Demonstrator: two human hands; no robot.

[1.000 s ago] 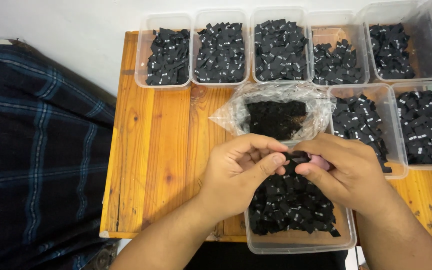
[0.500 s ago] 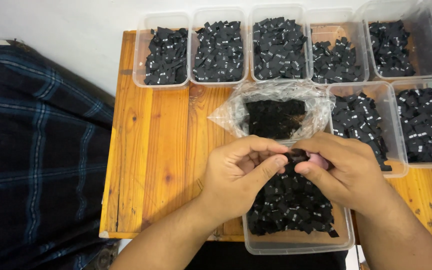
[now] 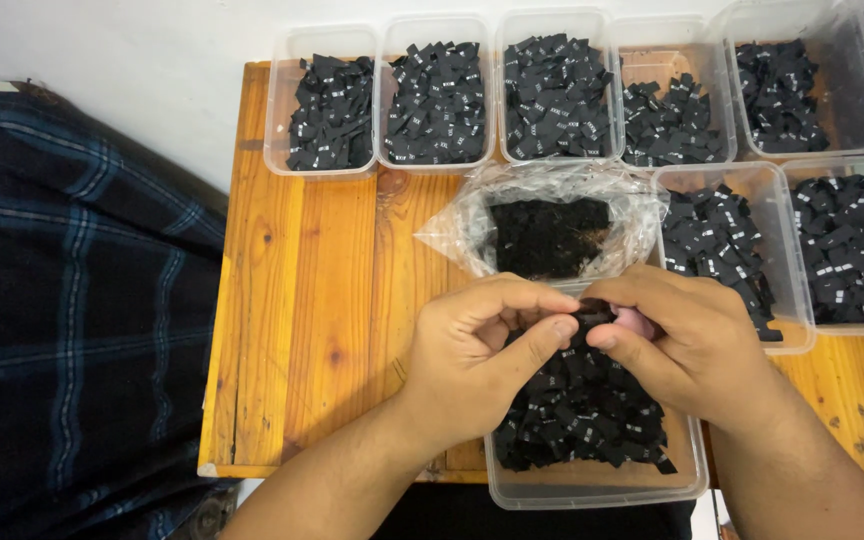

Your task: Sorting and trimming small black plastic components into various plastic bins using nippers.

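Two bare hands meet fingertip to fingertip in the middle of the view.

The left hand (image 3: 477, 345) comes up from below on a bare forearm, its fingers curled inward and thumb stretched toward the right. The right hand (image 3: 687, 345) enters from the lower right, fingers bent and thumb pressed forward. Both grips are closed in a pinch, tips touching each other, wrists slightly raised.
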